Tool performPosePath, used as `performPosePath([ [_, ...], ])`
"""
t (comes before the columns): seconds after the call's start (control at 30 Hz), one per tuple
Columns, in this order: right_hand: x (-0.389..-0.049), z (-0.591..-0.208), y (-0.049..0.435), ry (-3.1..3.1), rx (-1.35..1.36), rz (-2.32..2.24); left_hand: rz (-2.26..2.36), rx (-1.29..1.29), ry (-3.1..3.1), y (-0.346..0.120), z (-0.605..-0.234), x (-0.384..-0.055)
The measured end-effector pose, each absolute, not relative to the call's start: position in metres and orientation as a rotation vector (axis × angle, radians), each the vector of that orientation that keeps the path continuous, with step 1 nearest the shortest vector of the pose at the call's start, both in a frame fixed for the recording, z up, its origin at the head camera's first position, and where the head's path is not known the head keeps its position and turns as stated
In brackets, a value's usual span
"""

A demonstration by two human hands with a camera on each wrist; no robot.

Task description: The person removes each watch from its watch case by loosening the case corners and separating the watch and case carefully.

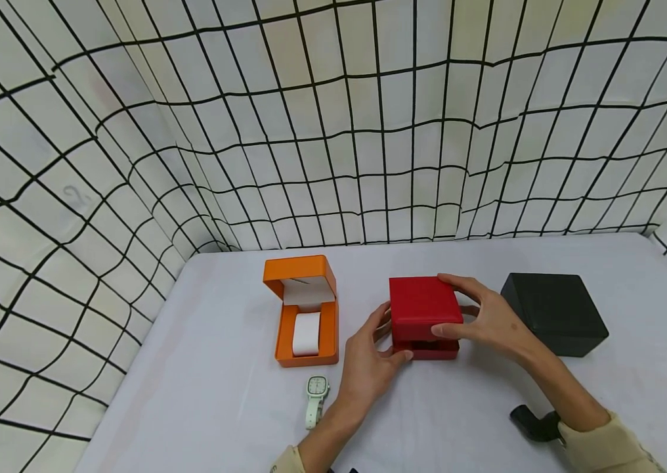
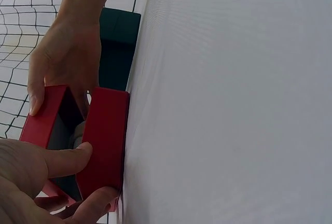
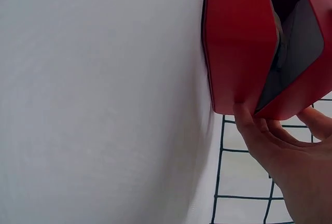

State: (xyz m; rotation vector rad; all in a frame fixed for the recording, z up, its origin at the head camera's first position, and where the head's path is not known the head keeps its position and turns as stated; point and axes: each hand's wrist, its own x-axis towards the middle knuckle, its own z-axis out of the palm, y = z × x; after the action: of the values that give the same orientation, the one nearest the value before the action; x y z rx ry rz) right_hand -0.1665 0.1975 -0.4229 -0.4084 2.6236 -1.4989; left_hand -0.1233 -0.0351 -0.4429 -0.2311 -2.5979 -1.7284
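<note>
A red watch box (image 1: 426, 307) rests on the white table with its lid part-way open. My left hand (image 1: 367, 368) grips the base from the left; its thumb (image 2: 70, 160) lies on the base's front edge. From the right side, my right hand (image 1: 490, 318) holds the lid, thumb at the front and a finger at the back corner. Inside, a pale rounded thing (image 2: 78, 132) shows through the gap, mostly hidden. Left of my hands stands an open orange watch box (image 1: 308, 361) with a white cushion (image 1: 306, 334). A pale green watch (image 1: 316, 399) lies near my left forearm.
A closed black box (image 1: 555, 312) sits beyond my right forearm. A curved black object (image 1: 531, 424) lies by the right sleeve, partly covered. White cloth covers the table (image 1: 203, 394). Black netting over white panels (image 1: 369, 164) rises at the back and sides.
</note>
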Motion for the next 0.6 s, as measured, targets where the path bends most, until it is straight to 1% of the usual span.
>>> performPosePath([
  [0.6,-0.1717,-0.4230,0.1973,2.612,-0.358,-1.521,-1.720,-0.230,-2.611,-0.0345,-0.4407,-0.1232],
])
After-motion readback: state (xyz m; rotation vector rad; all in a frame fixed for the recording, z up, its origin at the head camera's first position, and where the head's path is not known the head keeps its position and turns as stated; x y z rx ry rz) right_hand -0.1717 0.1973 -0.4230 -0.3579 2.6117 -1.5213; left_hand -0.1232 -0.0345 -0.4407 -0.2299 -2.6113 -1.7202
